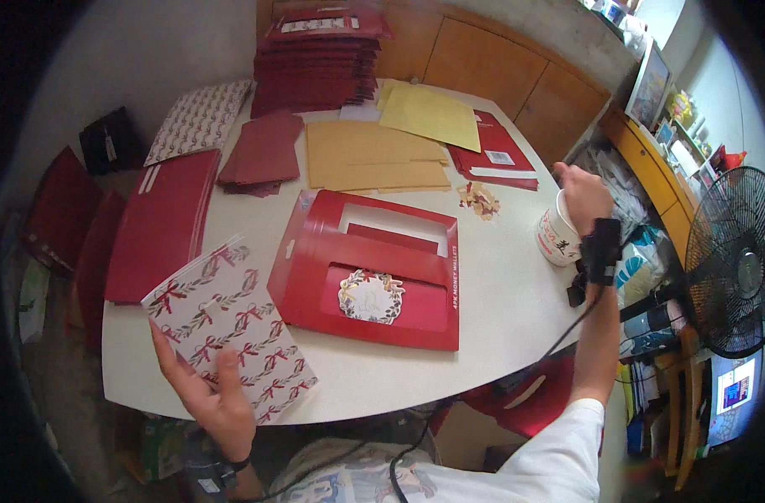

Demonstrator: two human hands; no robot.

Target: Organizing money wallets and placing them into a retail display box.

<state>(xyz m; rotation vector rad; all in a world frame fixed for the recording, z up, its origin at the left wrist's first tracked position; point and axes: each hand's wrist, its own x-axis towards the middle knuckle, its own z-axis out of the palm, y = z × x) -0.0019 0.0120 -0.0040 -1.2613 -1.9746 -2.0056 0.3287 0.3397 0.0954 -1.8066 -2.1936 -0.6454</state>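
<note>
My left hand [209, 393] grips a white money wallet [241, 333] printed with red bows and green sprigs, the thumb lying across its face. To its right lies a red window box [392, 270] on the table, with red paper showing inside and a white wreath-shaped tag [370, 298] in the lower window. My right hand [587, 195] is bent over the rim of a white paper cup [553, 236] at the table's right edge. Its fingertips are partly hidden, and I cannot tell whether they hold anything.
Behind the box are dark red cards [263, 151], tan sheets [370, 154], a yellow sheet [433, 116] and small paper pieces [480, 201]. Flat red boxes [169, 226] lie left; a tall red stack [313, 72] stands behind. A fan [734, 264] is at the right.
</note>
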